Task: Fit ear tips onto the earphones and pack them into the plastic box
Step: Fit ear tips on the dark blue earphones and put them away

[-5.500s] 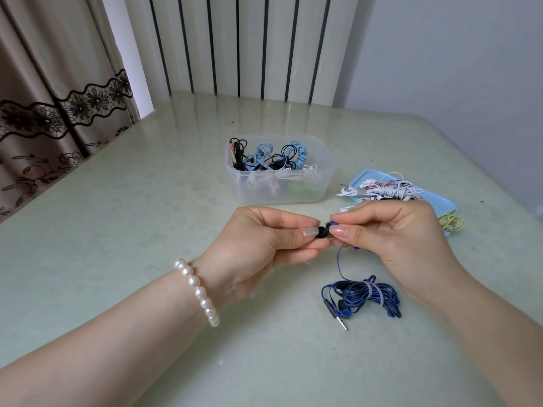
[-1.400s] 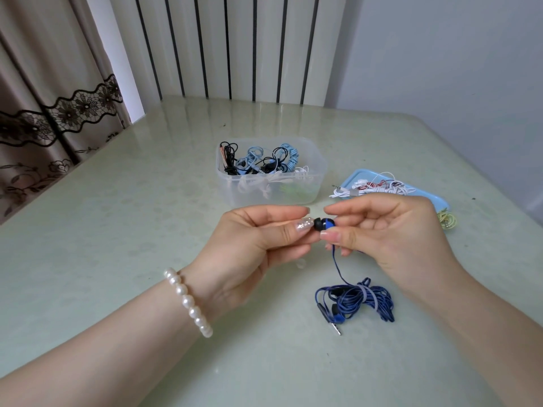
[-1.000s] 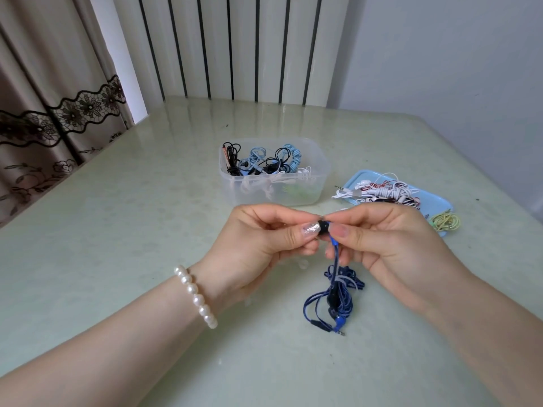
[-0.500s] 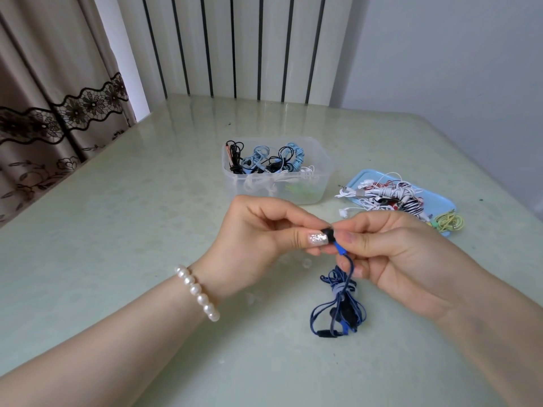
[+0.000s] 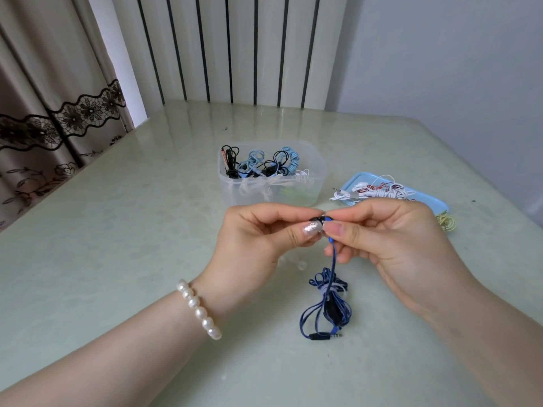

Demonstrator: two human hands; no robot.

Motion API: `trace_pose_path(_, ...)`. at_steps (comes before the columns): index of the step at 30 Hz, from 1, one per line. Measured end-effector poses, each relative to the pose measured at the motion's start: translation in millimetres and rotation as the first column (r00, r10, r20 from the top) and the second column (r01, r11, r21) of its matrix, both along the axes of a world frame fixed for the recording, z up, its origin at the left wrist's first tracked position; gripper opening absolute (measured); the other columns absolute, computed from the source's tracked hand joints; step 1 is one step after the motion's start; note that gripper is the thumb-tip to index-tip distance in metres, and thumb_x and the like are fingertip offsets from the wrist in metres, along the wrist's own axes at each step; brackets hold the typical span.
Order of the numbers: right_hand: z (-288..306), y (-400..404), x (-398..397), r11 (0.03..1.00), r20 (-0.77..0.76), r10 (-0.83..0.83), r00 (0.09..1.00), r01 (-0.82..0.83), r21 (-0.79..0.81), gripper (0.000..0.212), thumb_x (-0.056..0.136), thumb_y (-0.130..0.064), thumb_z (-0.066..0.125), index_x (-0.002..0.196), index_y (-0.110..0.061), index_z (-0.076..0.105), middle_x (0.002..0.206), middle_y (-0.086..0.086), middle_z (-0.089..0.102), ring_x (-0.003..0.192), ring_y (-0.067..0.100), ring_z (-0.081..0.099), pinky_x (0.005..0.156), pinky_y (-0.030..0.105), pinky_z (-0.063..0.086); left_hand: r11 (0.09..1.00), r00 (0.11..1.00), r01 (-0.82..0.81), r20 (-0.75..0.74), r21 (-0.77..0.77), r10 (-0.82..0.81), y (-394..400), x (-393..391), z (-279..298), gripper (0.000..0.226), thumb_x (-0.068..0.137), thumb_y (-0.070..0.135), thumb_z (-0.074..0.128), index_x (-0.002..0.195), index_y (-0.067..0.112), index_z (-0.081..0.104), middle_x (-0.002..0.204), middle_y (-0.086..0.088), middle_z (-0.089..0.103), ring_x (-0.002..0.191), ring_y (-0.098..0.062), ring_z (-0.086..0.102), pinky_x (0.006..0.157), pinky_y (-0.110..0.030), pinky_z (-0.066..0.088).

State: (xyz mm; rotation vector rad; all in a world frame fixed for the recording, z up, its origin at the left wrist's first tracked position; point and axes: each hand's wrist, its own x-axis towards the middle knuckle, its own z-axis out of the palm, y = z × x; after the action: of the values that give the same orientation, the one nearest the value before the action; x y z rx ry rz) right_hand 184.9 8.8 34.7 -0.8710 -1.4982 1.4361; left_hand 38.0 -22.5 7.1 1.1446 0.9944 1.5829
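Since half a second before, little had moved — cable (image 5: 326, 306) coil dangled; left hand (image 5: 258, 242) and right hand (image 5: 390, 239) both pinched the earbud (image 5: 321, 220).

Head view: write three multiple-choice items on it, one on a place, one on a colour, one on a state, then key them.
1. Where does the clear plastic box stand?
A. beyond the hands
B. on the blue tray
C. at the near table edge

2. What colour is the cable of the earphones being worked on?
A. white
B. dark blue
C. yellow

3. What is the right hand doing?
A. lying flat on the table
B. reaching into the box
C. pinching the earbud

Key:
1 A, the box sits farther up the table than both hands.
2 B, a dark blue cable hangs from the fingers to its bundle.
3 C, thumb and forefinger close on the earbud, meeting the left hand.
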Motion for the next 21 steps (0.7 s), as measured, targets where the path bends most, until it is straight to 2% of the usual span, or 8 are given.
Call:
trace_pose_path(4,-1.6,-2.2,-3.6,0.998,-0.044,-0.032,0.999,0.034,0.048,0.015,0.052,-0.006,0.069,0.067,-0.005,0.068,0.055,0.008,0.066,0.045,0.016,0.060,0.046,0.019,0.049,0.995,0.991,0.027,0.133,-0.098,-0.014,0.4,2.8,-1.6,0.016,0.058,0.008,0.066,0.071,0.007,0.075,0.072,-0.009,0.072,0.065,-0.016,0.065,0.066,-0.022,0.054)
trace_pose_path(8,-2.7,-4.1,-5.2,0.986,0.001,-0.051,0.999,0.050,0.156,0.017,0.061,0.008,0.070,0.070,-0.005,0.069,0.057,0.003,0.069,0.047,0.011,0.061,0.048,0.019,0.051,0.969,0.954,0.140,0.289,-0.205,-0.077,0.0,3.7,-1.2,0.023,0.064,0.004,0.061,0.083,-0.005,0.070,0.073,-0.013,0.070,0.062,-0.015,0.064,0.066,-0.020,0.055)
trace_pose_path(10,-2.6,-4.9,-4.6,0.978,0.005,-0.067,0.998,0.064,0.198,0.019,0.064,0.012,0.069,0.071,-0.006,0.069,0.060,0.001,0.071,0.049,0.010,0.063,0.050,0.019,0.052,0.955,0.935,0.188,0.340,-0.229,-0.102,-0.5,3.1,1.5,0.019,0.065,0.005,0.059,0.078,-0.001,0.072,0.071,-0.012,0.070,0.061,-0.015,0.066,0.065,-0.019,0.056)
trace_pose_path(14,-2.9,-4.1,-4.0,0.971,-0.011,-0.087,0.996,0.088,0.222,0.022,0.061,0.011,0.071,0.074,-0.007,0.068,0.058,0.000,0.069,0.050,0.008,0.062,0.050,0.016,0.051,0.936,0.906,0.234,0.408,-0.262,-0.112,0.8,0.1,3.5,0.019,0.066,0.007,0.058,0.075,0.005,0.075,0.072,-0.010,0.071,0.061,-0.012,0.067,0.063,-0.021,0.057)
trace_pose_path(18,-2.7,-4.9,-5.1,0.962,-0.024,-0.081,0.996,0.084,0.261,0.022,0.057,0.004,0.071,0.074,-0.010,0.069,0.058,-0.004,0.069,0.049,0.004,0.061,0.051,0.013,0.048,0.918,0.894,0.258,0.435,-0.300,-0.109,0.4,-0.4,2.2,0.028,0.067,0.004,0.059,0.092,-0.005,0.068,0.086,-0.016,0.072,0.070,-0.015,0.070,0.064,-0.021,0.057)
trace_pose_path(21,-3.9,-4.5,-5.3,0.955,-0.025,-0.079,0.997,0.083,0.285,0.016,0.056,-0.005,0.069,0.071,-0.011,0.068,0.059,-0.007,0.069,0.049,0.004,0.061,0.051,0.014,0.049,0.931,0.902,0.230,0.422,-0.285,-0.094,-1.0,0.9,1.4,0.024,0.066,0.004,0.059,0.086,-0.005,0.069,0.078,-0.014,0.072,0.065,-0.014,0.069,0.063,-0.020,0.057)
